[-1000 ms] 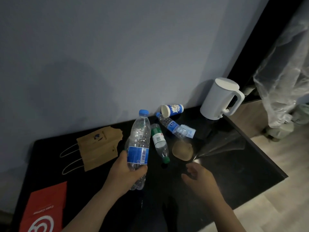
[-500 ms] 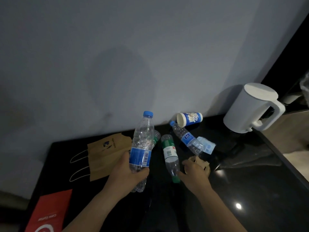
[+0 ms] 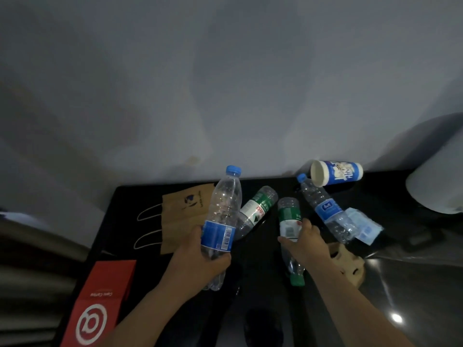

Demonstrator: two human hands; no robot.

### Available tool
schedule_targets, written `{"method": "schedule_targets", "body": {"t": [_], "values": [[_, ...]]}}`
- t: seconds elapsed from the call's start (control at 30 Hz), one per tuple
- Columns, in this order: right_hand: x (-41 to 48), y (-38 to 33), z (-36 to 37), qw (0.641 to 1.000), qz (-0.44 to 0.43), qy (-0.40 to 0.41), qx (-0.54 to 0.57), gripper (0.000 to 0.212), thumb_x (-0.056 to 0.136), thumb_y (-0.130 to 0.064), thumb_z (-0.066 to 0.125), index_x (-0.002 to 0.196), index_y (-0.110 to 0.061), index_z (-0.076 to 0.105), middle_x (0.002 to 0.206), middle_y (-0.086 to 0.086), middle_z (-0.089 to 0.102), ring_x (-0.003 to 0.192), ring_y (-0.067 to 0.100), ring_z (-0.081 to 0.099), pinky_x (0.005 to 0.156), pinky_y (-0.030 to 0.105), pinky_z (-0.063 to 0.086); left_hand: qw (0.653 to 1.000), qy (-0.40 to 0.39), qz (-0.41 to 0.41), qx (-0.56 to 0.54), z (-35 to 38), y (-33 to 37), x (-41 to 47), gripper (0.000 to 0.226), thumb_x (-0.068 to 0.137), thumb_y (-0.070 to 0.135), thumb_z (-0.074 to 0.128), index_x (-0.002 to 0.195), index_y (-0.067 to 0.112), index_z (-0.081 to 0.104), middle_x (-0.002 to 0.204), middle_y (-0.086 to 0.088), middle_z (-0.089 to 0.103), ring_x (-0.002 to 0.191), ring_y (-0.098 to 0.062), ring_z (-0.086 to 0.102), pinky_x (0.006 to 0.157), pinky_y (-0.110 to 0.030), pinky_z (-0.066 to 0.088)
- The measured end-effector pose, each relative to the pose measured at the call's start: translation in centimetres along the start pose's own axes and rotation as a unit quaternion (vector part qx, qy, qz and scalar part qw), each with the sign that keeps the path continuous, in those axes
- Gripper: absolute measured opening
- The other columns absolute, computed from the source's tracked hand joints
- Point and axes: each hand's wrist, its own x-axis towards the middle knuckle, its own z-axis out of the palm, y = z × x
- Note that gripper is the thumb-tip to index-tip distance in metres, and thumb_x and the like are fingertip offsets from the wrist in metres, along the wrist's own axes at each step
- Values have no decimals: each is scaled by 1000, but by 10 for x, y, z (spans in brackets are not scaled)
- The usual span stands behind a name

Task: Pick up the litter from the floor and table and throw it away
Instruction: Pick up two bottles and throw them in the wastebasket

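My left hand [image 3: 200, 256] grips an empty clear bottle with a blue cap and blue label [image 3: 223, 216], held upright above the black table [image 3: 413, 291]. My right hand [image 3: 304, 242] closes round a green-capped, green-labelled bottle [image 3: 289, 216] that lies on the table. A second green-labelled bottle [image 3: 258, 207] lies behind the held one. A small blue-labelled bottle [image 3: 325, 209] lies to the right, on a blue wrapper [image 3: 365, 225]. A blue-and-white cup [image 3: 335, 172] lies on its side by the wall. A crumpled brown paper piece [image 3: 350, 266] sits under my right wrist.
A brown paper bag with cord handles [image 3: 183, 209] lies flat at the table's back left. A red paper bag [image 3: 97, 301] lies at the front left corner. A white kettle [image 3: 438, 181] stands at the right edge. A grey wall runs behind the table.
My right hand has moved left from the brown paper piece onto the green-capped bottle and closed round it. The left hand keeps holding the blue-capped bottle. The view has shifted closer and leftward.
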Motion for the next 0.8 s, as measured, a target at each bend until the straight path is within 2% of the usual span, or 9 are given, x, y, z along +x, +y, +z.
{"method": "schedule_targets", "body": {"t": [0.13, 0.23, 0.33, 0.57, 0.73, 0.8], "values": [[6, 1, 10, 999, 37, -22, 11, 100, 77, -47, 72, 150, -19, 8, 142, 13, 35, 123, 32, 48, 94, 46, 48, 1000, 8, -16, 4, -3, -8, -2, 45, 74, 30, 76, 107, 29, 46, 96, 7, 60, 83, -5, 63, 65, -13, 48], [3, 3, 13, 999, 43, -32, 11, 101, 78, -38, 73, 150, -19, 6, 142, 14, 37, 124, 32, 47, 94, 45, 46, 1000, 7, -11, 2, -7, -12, -3, 43, 75, 30, 76, 104, 35, 44, 96, 6, 61, 83, -6, 63, 64, -13, 48], [-6, 4, 11, 997, 55, -18, 46, 98, 78, -38, 72, 150, -19, 9, 140, 14, 35, 122, 32, 47, 89, 43, 46, 1000, 7, -10, -5, -12, -15, -5, 42, 76, 29, 76, 96, 40, 41, 96, 4, 62, 82, -8, 64, 62, -12, 47], [-63, 1, 8, 985, 39, 91, 139, 89, 67, -43, 76, 139, -21, 29, 125, 11, 44, 107, 29, 52, 86, 47, 50, 999, 12, 13, -26, -29, -16, -20, 38, 76, 28, 76, 96, 34, 44, 91, 4, 61, 77, -9, 63, 54, -10, 43], [-114, -18, -10, 970, -1, 165, 181, 79, 68, -40, 75, 135, -19, 39, 123, 8, 52, 107, 26, 53, 86, 39, 46, 995, 10, 63, -82, -52, -11, -38, 39, 77, 29, 76, 100, 36, 46, 93, 5, 64, 81, -8, 65, 65, -18, 48], [-138, -27, -21, 962, -13, 204, 181, 84, 63, -49, 71, 136, -22, 38, 126, 5, 53, 109, 27, 54, 91, 40, 45, 991, 2, 93, -95, -63, -4, -47, 41, 77, 29, 76, 107, 33, 48, 95, 8, 62, 83, -6, 64, 69, -21, 50]]}}
